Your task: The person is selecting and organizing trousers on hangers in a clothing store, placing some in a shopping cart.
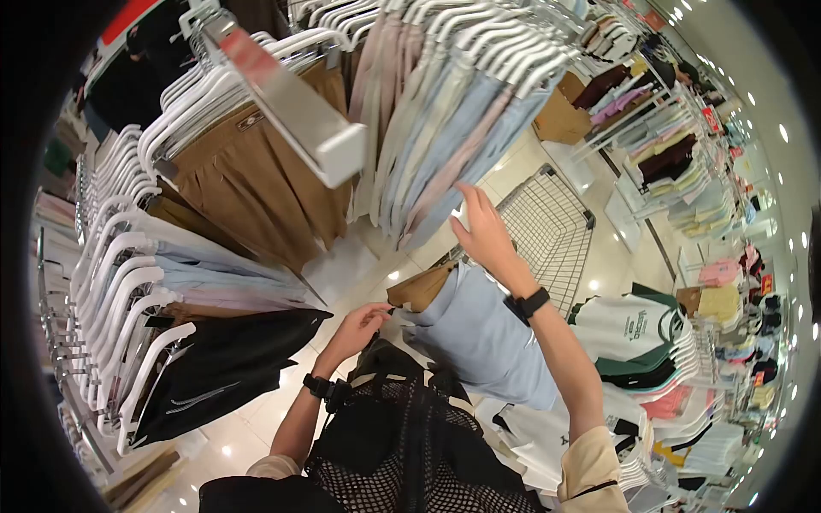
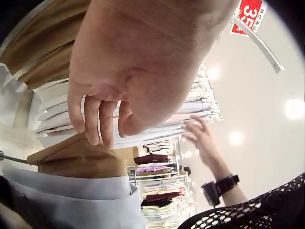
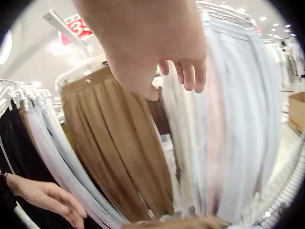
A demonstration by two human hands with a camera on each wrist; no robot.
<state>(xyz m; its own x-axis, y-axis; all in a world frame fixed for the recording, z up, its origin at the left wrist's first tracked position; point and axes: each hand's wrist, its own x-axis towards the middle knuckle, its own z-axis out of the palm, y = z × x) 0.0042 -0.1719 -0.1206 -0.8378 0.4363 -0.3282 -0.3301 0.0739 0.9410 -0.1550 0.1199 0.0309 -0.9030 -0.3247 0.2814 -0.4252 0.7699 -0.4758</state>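
Note:
My right hand (image 1: 492, 242) is raised beside the hanging pastel trousers (image 1: 479, 128), fingers loosely spread and holding nothing. In the right wrist view its thumb and fingers hang apart in front of the brown trousers (image 3: 114, 138) and pale trousers. Lower down, my left hand (image 1: 357, 332) hovers close to a folded brown garment (image 1: 421, 288). Its fingers droop loosely in the left wrist view, overlapping the edge of that brown garment (image 2: 83, 160). A light blue garment (image 1: 487, 329) lies against the brown one, in front of my body.
A wire shopping cart (image 1: 552, 231) stands ahead on the right. Black shorts (image 1: 222, 372) and other clothes hang on the left rack. A white bar (image 1: 286, 111) juts out from the rack above. Sweatshirts (image 1: 633, 333) hang at the right, and a cardboard box (image 1: 563, 111) sits farther back.

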